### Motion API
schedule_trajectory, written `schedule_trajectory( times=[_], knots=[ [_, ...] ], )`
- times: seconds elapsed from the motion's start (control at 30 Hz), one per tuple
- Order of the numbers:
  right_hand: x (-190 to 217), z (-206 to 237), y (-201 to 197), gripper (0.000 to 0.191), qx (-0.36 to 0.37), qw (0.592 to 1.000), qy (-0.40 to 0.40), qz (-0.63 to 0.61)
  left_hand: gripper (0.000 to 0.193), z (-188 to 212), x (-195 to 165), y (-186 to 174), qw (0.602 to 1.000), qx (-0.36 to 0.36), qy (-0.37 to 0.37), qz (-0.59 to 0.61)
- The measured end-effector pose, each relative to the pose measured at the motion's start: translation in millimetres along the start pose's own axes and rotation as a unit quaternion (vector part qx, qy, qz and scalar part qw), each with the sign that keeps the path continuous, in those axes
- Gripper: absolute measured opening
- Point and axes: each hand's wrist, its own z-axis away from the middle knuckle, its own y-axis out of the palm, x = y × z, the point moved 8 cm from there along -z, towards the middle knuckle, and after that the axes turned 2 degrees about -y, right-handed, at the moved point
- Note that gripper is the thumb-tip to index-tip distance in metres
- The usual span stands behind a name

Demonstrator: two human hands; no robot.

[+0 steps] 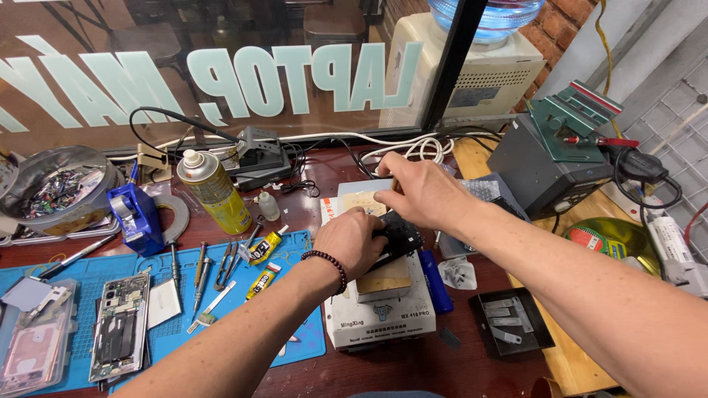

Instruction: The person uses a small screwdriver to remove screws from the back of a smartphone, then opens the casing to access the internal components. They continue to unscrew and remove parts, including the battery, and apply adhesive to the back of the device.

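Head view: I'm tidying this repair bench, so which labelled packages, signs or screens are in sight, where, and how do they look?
Spray can: back left of the bench, upright, yellow, white cap.
Two glue tubes: on the blue mat, small, yellow and black.
Window lettering: on the glass behind, large pale letters, mirrored.
White machine: under both hands, boxy, small dark print in front.
No lit screen.

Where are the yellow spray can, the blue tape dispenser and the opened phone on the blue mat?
yellow spray can [216, 193], head view, middle of the can's body.
blue tape dispenser [138, 219], head view, its blue side wall.
opened phone [120, 327], head view, centre of the exposed internals.
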Motion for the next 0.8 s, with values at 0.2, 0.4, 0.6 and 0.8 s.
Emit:
schedule_trajectory(
  times=[0.2,0.4,0.6,0.8],
  knots=[
    [-3,-6,-1,0.031,0.004,1.0,0.006,0.024,0.028,-1,0,-7,0.999,0.028,-0.01,0.012],
    [-6,-5,0,0.026,0.002,1.0,0.015,0.002,0.029,-2,2,-6,0.999,0.027,-0.017,0.031],
    [-7,1,-3,0.027,-0.008,1.0,0.01,-0.006,0.029,-19,27,-3,0.995,0.007,-0.039,0.09],
    [-9,10,-4,0.028,-0.016,0.999,0.026,-0.03,0.026,-51,43,-17,0.991,-0.071,-0.027,0.106]
  ],
)
